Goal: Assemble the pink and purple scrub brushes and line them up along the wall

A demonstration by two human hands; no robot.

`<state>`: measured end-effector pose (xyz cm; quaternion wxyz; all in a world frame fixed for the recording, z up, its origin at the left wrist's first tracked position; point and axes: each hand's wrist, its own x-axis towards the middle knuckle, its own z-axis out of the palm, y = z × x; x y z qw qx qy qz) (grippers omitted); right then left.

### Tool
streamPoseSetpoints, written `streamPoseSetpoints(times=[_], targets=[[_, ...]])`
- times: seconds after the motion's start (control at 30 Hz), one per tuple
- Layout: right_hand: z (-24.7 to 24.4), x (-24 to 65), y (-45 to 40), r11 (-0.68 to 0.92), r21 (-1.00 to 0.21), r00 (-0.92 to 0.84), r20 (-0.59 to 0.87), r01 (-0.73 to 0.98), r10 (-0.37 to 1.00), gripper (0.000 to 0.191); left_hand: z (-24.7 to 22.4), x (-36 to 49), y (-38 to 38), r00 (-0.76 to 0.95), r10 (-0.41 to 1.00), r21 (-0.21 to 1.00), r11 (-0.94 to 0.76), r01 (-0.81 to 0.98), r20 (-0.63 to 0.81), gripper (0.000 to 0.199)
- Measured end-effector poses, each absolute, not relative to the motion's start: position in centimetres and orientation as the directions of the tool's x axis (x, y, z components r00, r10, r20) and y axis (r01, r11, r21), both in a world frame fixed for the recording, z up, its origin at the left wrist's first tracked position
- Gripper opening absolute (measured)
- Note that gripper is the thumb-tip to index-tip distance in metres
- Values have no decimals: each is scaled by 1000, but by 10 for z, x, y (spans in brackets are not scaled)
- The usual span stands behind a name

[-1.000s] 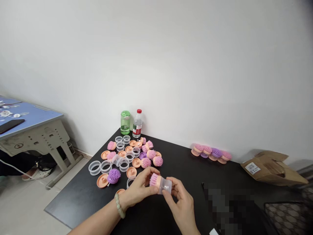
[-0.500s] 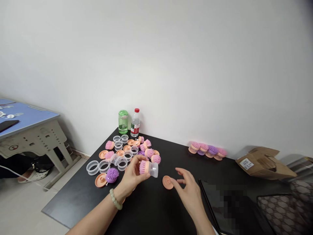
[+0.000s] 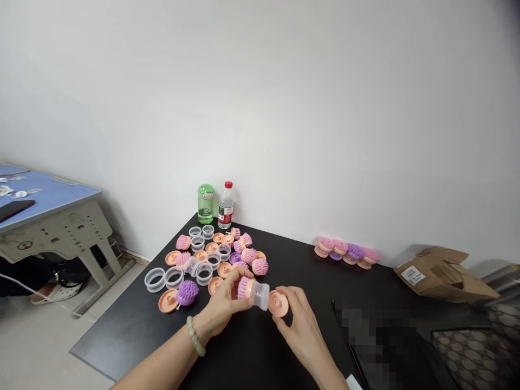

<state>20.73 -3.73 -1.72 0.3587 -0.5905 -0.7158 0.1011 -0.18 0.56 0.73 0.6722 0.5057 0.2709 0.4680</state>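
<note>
My left hand (image 3: 221,303) is shut around a pink-bristled brush head (image 3: 245,288), which is joined to a transparent plastic cylinder (image 3: 260,296). My right hand (image 3: 303,336) grips a round orange disc (image 3: 278,303) by its edge. The disc sits at the open end of the cylinder, touching or nearly touching it; I cannot tell which. Just beyond my left hand lies a loose heap of transparent rings (image 3: 155,280), orange discs (image 3: 168,300), and pink and purple brush heads (image 3: 187,292). A beaded bracelet (image 3: 195,336) circles my left wrist.
The parts lie on a black table (image 3: 122,338). Behind them stand a green bottle (image 3: 205,204) and a water bottle (image 3: 225,206). Assembled brushes (image 3: 345,251) line the back edge, with a cardboard package (image 3: 441,276) to their right. A blue desk (image 3: 44,203) stands left.
My right hand has picked up the orange disc from the table and brought it to the cylinder's end. My left hand has turned the brush and moved slightly right.
</note>
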Motion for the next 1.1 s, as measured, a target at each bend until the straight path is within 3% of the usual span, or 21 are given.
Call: streamPoseSetpoints(times=[0.23,0.73,1.1], targets=[[-8,201,-47,396,-586,-89,482,707,872,48,-1,-1,7,447,887,960,12,-279,119,46],[0,196,-52,373,-737,-11,445,563,896,43,4,-2,3,466,875,966,-8,-259,132,51],[3,197,-54,487,-685,-39,558,542,829,41,7,0,2,483,864,948,23,-318,141,55]])
